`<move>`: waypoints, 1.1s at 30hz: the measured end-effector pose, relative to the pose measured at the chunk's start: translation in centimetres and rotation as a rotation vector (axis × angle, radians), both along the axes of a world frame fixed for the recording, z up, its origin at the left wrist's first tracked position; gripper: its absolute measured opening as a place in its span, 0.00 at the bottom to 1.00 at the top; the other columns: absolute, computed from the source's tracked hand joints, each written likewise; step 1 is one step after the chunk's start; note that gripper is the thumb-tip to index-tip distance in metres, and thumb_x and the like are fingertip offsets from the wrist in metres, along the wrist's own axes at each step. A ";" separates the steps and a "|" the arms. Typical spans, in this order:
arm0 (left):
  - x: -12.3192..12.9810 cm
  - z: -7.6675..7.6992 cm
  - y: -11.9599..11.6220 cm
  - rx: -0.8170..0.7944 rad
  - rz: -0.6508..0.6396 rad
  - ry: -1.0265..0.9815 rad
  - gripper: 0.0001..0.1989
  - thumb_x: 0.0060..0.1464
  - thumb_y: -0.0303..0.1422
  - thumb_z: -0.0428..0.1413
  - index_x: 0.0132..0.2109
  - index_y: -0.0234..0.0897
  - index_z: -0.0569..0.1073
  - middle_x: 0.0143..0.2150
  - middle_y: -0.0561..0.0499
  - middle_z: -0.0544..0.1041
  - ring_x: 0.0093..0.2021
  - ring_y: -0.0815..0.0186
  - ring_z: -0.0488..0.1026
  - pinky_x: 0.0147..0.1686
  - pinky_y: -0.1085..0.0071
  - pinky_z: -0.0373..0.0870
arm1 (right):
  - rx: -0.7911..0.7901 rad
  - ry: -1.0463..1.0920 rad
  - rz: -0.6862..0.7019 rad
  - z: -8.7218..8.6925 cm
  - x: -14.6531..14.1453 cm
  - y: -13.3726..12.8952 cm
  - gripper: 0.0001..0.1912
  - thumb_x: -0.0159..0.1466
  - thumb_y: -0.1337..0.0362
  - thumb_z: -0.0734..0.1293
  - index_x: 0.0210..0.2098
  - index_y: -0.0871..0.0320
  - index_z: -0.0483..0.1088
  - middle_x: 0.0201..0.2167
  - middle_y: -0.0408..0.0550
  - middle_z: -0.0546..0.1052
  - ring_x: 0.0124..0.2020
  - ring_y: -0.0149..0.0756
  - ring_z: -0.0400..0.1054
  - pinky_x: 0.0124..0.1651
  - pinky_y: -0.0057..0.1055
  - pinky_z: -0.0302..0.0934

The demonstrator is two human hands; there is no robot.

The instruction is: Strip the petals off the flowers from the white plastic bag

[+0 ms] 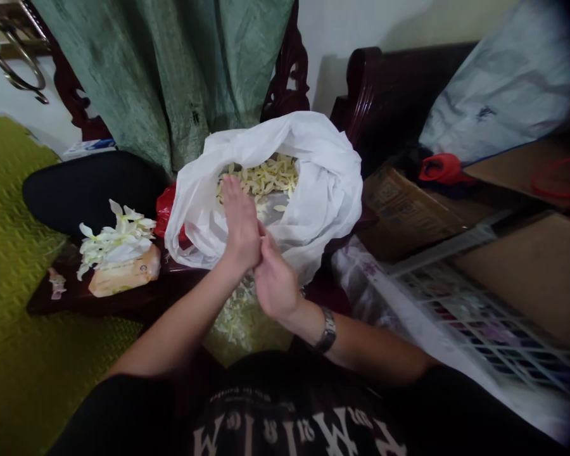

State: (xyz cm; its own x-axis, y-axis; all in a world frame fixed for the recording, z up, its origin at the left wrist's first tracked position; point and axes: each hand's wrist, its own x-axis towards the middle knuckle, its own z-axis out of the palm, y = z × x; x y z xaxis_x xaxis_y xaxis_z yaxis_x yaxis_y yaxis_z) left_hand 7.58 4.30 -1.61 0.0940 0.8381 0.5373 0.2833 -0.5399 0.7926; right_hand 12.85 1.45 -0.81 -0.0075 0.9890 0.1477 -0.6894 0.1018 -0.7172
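My left hand (240, 221) is stretched flat, fingers together and pointing away from me, over the near side of an open white plastic bag (332, 177). Against its palm and heel rests my right hand (276, 278), with its fingers largely hidden behind the left. Whether anything small lies between the palms I cannot tell. Inside the bag are many pale yellow-green petal-like pieces (270, 176). Beneath my hands, in a yellowish container or bag, is a heap of whitish-green plant bits (237, 313).
White flowers (118, 237) lie on an orange tissue pack (126, 272) at the left of the dark wooden seat. Behind them are a black cushion (90, 190) and a red bag (166, 212). Cardboard boxes (408, 206) and a white grid crate (484, 323) stand at right.
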 end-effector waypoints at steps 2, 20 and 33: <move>0.0 -0.4 0.3 0.002 -0.016 -0.006 0.30 0.71 0.48 0.34 0.74 0.47 0.51 0.78 0.49 0.50 0.78 0.59 0.39 0.76 0.51 0.43 | -0.047 0.058 0.071 -0.3 0.4 0.5 0.22 0.72 0.50 0.58 0.61 0.47 0.70 0.71 0.37 0.63 0.74 0.31 0.52 0.77 0.39 0.41; -4.0 -1.8 1.7 0.170 0.143 -0.137 0.14 0.67 0.40 0.51 0.48 0.39 0.79 0.54 0.44 0.76 0.58 0.58 0.71 0.63 0.55 0.64 | -0.196 0.105 0.051 -0.8 2.9 2.6 0.18 0.61 0.67 0.67 0.51 0.51 0.71 0.45 0.44 0.83 0.53 0.37 0.76 0.63 0.40 0.65; -5.8 0.6 -1.0 -0.722 -0.346 -0.260 0.22 0.56 0.52 0.60 0.33 0.35 0.80 0.24 0.49 0.76 0.25 0.66 0.70 0.24 0.70 0.62 | 0.073 -0.126 0.168 0.0 4.1 0.5 0.25 0.65 0.59 0.68 0.61 0.40 0.67 0.65 0.38 0.71 0.71 0.39 0.57 0.71 0.47 0.54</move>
State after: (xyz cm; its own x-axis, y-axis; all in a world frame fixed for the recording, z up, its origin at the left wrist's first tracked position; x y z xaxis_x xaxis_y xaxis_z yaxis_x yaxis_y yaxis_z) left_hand 1.83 3.26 -1.00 0.3560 0.9311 -0.0796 -0.0443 0.1019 0.9938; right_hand 16.97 1.98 -0.76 -0.1944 0.9589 0.2067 -0.6063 0.0482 -0.7938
